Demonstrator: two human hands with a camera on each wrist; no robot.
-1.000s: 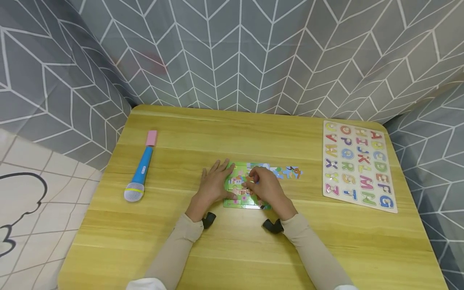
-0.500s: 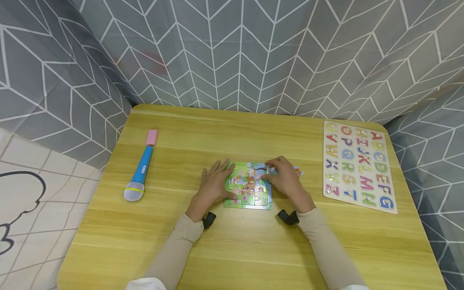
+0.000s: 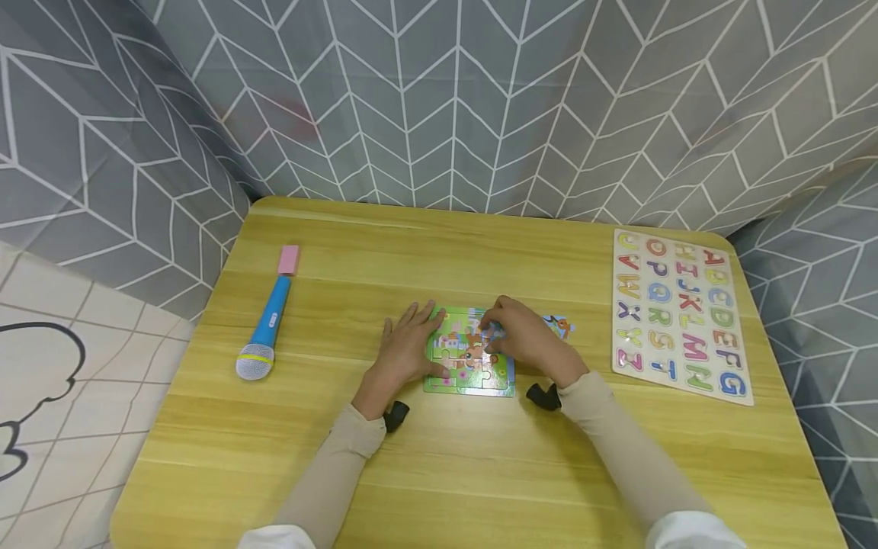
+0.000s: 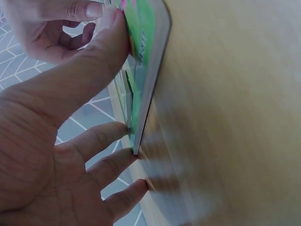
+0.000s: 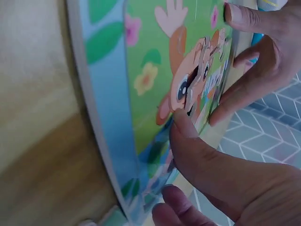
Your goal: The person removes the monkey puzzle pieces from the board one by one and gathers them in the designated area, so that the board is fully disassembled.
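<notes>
A small jigsaw puzzle (image 3: pixel 461 375) with a green border lies on the table, showing a cartoon animal (image 5: pixel 181 87), flowers and leaves. My left hand (image 3: pixel 405 347) rests at its left side, fingers spread. In the left wrist view the left thumb (image 4: pixel 106 42) presses the board's face while the other fingers touch its edge and the table. Over the board's upper right, my right hand (image 3: pixel 524 335) pinches a bluish puzzle piece (image 3: pixel 491 332), mostly hidden by the fingers. The right thumb (image 5: pixel 188 129) lies low against the picture. Another loose piece (image 3: pixel 560 326) lies right of that hand.
A letter board (image 3: pixel 675 320) stands out at the table's right side. To the left lie a blue toy microphone (image 3: pixel 270 320) and a pink block (image 3: pixel 289 260). Patterned grey curtains (image 3: pixel 439 107) hang behind the wooden table (image 3: pixel 439 259).
My right hand went from the board's middle to the loose pieces at its right, then came back left over the upper right with a piece. The left hand stayed in place.
</notes>
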